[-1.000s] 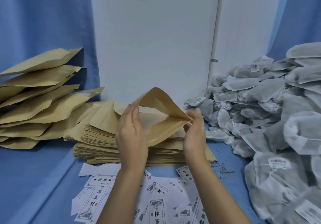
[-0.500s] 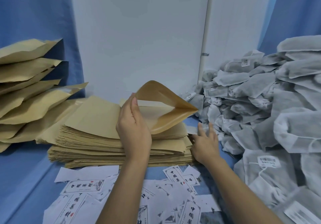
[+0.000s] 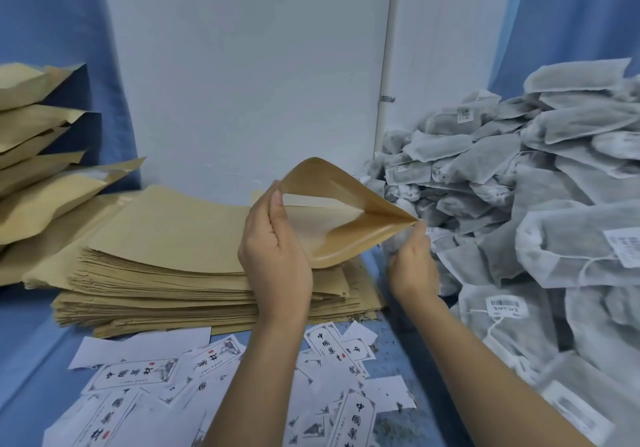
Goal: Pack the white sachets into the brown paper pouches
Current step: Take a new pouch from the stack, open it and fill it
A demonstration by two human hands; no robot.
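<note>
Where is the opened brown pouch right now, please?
Head view, centre: the opened pouch is held above the flat pouch stack, the left hand gripping its left edge and the right hand pinching its right corner, beside the sachet pile.

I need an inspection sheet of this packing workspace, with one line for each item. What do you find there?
Surface: blue table, mostly covered.
Job's things: open pouch held above the stack of flat pouches; bulging pouches piled at left; heap of white sachets at right.
Clutter: printed labels scattered in front.
Grippers: left hand grips the left edge of the pouch mouth; right hand appears to pinch its right corner.
Cables: nothing seen.
Surroundings: white wall, white pipe, blue curtains.
</note>
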